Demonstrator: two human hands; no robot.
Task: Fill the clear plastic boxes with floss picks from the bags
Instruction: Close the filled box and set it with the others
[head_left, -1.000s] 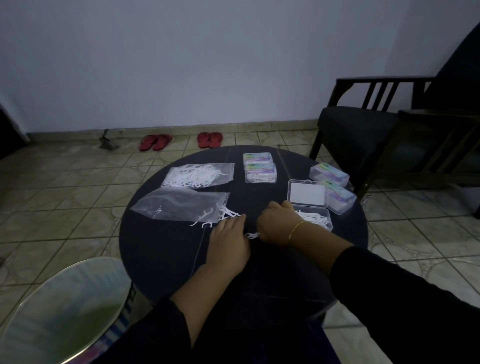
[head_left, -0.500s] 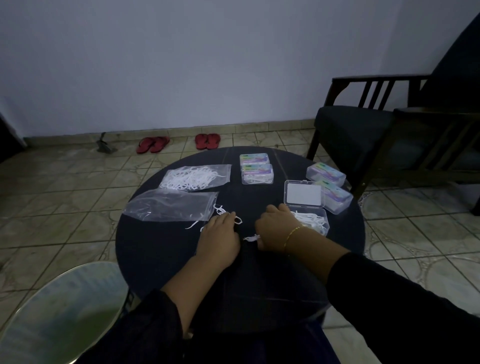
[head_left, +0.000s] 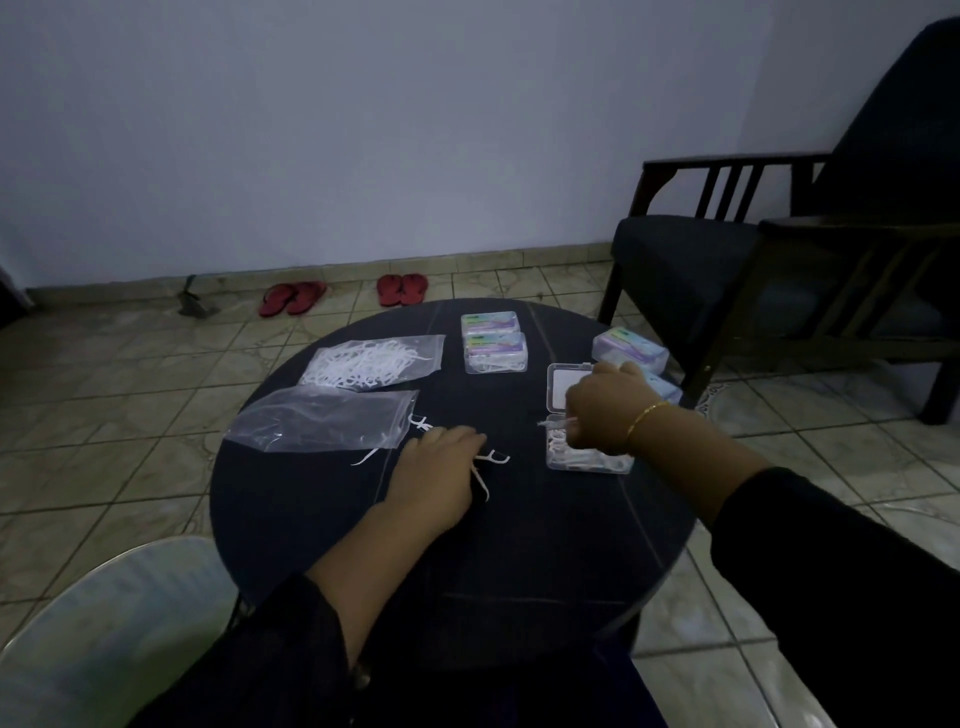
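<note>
On the round dark table (head_left: 519, 561) an open clear plastic box (head_left: 587, 462) holds several white floss picks, its lid (head_left: 563, 387) raised behind. My right hand (head_left: 605, 408) hovers over the box, pinching a small bunch of floss picks (head_left: 551, 423). My left hand (head_left: 439, 475) lies on the table over loose floss picks (head_left: 491, 460), fingers curled onto them. A nearly empty clear bag (head_left: 322, 421) lies to the left. Behind it is a full bag of picks (head_left: 374, 361).
Two closed filled boxes (head_left: 493, 340) sit at the table's far side, two more (head_left: 631, 351) at the far right. A dark wooden armchair (head_left: 779, 260) stands right. A pale chair (head_left: 104, 639) is at lower left. Red slippers (head_left: 400, 288) lie by the wall.
My right hand has lifted from the table's middle and moved right over the open box with picks. My left hand stays by the loose picks.
</note>
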